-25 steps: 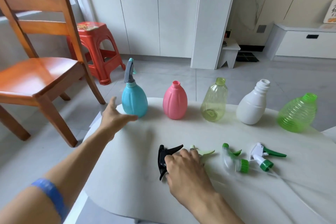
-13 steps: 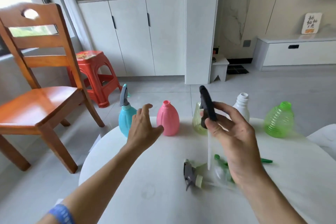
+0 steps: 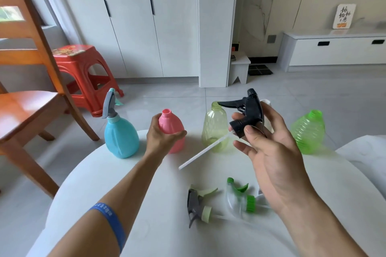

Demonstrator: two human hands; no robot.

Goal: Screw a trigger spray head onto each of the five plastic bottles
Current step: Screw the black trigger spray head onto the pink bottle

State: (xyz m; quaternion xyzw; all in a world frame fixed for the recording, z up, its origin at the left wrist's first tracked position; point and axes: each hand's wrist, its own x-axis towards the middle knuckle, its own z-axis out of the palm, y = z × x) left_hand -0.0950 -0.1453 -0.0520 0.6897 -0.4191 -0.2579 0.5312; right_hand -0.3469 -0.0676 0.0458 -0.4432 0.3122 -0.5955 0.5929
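Note:
My left hand (image 3: pixel 161 136) wraps around the open-necked pink bottle (image 3: pixel 174 131) standing on the white round table (image 3: pixel 104 183). My right hand (image 3: pixel 269 148) holds a black trigger spray head (image 3: pixel 248 111) in the air, its white dip tube (image 3: pixel 203 151) slanting down to the left. The blue bottle (image 3: pixel 121 137) at the left carries a grey spray head (image 3: pixel 109 103). A pale yellow-green bottle (image 3: pixel 215 129) and a bright green ribbed bottle (image 3: pixel 308 131) stand open. The white bottle (image 3: pixel 266 102) is mostly hidden behind my right hand.
Two loose spray heads lie on the table near me: a grey and pale green one (image 3: pixel 198 204) and a clear one with a green collar (image 3: pixel 240 196). A wooden chair (image 3: pixel 27 98) and a red plastic stool (image 3: pixel 81 73) stand left of the table.
My left hand has moved from the air onto the pink bottle and closed around it. My right hand has turned the black spray head so its nozzle points left and the tube slants down.

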